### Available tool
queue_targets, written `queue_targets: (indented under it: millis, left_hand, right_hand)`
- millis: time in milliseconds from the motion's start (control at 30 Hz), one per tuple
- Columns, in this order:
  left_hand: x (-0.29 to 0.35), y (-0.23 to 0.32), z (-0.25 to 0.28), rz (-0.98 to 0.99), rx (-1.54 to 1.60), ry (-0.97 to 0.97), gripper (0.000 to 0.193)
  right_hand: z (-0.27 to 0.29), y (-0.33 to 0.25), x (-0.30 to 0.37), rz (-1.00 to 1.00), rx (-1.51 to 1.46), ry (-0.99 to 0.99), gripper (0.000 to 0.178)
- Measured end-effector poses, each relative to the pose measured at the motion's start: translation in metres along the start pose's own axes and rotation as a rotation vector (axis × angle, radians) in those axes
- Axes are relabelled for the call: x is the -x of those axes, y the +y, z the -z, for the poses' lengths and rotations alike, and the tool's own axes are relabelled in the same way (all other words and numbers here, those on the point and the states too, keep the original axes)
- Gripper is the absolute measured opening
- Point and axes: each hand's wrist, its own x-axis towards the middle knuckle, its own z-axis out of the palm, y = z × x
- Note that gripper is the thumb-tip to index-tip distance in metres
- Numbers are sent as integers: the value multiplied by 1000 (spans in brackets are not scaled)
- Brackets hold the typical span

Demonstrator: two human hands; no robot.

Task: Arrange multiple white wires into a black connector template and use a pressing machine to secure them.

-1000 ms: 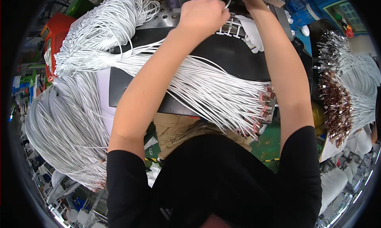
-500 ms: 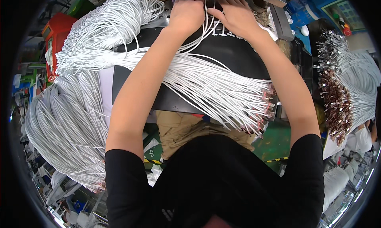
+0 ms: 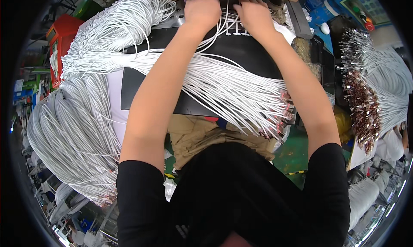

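Note:
At the top edge, my left hand (image 3: 202, 10) reaches forward with its fingers stretched out, the tips partly cut off by the picture's edge. Beside it, my right hand (image 3: 254, 17) has its fingers spread and its thumb apart from them. A few loose white cables (image 3: 222, 28) run up between the hands, one passing close to the right thumb; their far ends are hidden. Below my forearms, a thick bundle of white cables (image 3: 228, 85) with reddish ends lies across a black board (image 3: 241, 53). Small white T-shaped pieces (image 3: 235, 30) sit in a row near my right wrist.
Looped white cables (image 3: 120, 25) are heaped at the far left, and a large grey-white cable bundle (image 3: 77, 131) hangs nearer. A red box (image 3: 58, 40) stands behind them. To the right are bundled cables with brown and metallic ends (image 3: 361, 109) and a grey metal block (image 3: 299, 21).
My right hand has shifted slightly left and down, and its thumb has drawn in. The row of T-shaped pieces shows more. The whole view has moved slightly.

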Motion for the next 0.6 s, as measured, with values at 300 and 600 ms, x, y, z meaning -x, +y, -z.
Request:
queue_targets:
  millis: [300, 600]
  left_hand:
    - [241, -8, 87, 225, 1318, -419, 27]
    - [370, -42, 3, 1070, 1746, 148, 28]
  right_hand:
    - [169, 31, 165, -265, -167, 6, 50]
    - [143, -65, 422, -837, -446, -296, 15]
